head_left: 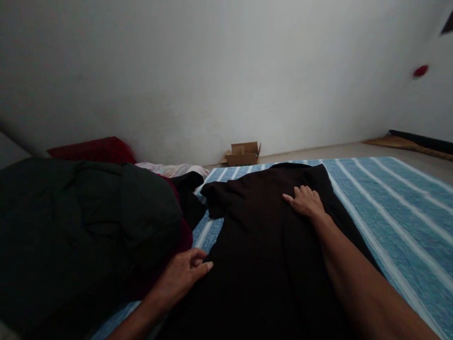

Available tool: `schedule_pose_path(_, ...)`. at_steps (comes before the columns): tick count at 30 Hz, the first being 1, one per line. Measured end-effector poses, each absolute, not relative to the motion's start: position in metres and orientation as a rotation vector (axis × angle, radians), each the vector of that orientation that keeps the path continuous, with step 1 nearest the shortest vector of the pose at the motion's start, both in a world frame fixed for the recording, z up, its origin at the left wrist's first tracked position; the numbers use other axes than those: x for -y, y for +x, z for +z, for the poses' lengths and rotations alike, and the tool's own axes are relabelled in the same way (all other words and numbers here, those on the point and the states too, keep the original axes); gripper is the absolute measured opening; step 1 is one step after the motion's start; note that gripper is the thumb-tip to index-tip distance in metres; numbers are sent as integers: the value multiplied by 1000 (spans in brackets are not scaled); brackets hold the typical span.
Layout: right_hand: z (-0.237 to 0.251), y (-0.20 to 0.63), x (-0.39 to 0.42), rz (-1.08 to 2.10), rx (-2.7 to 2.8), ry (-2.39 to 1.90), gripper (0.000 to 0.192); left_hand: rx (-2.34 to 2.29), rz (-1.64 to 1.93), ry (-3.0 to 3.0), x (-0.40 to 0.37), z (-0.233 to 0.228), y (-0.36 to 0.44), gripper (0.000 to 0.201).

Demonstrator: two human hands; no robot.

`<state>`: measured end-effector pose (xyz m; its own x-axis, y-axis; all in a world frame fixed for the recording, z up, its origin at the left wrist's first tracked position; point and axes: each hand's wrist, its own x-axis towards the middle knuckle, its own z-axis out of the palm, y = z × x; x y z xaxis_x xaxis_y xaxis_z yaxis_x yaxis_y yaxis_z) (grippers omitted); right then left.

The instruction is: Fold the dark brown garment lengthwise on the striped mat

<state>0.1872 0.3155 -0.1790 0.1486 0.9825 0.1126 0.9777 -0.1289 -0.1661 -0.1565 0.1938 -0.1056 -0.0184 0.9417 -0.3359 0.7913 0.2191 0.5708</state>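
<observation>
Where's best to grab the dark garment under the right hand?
Probably its left side edge, coming from the left: the dark garment lies spread out, and that edge borders visible striped sheet, close to the left hand. The right hand, resting farther up, could steady it.

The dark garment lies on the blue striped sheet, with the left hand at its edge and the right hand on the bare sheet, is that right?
Not quite: the head view shows the right hand on the dark garment itself, which lies on the blue striped sheet, with the left hand at its edge.
</observation>
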Motion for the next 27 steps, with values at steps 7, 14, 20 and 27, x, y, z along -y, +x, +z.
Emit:
schedule_pose_path(7,-184,192,-317,0,1966,-2252,64,-1481,283,1353,-166,-102,-168,39)
schedule_pose_path(14,-183,194,-316,-4,1979,-2271,64,-1448,328,1109,-142,-106,-181,31)
schedule_pose_path(20,-171,191,-310,-30,1968,-2315,61,-1452,320,1125,-126,-99,-180,35)
schedule_pose_path(27,-132,154,-267,-194,2243,-1980,45,-1366,375,1037,-109,-97,-188,33)
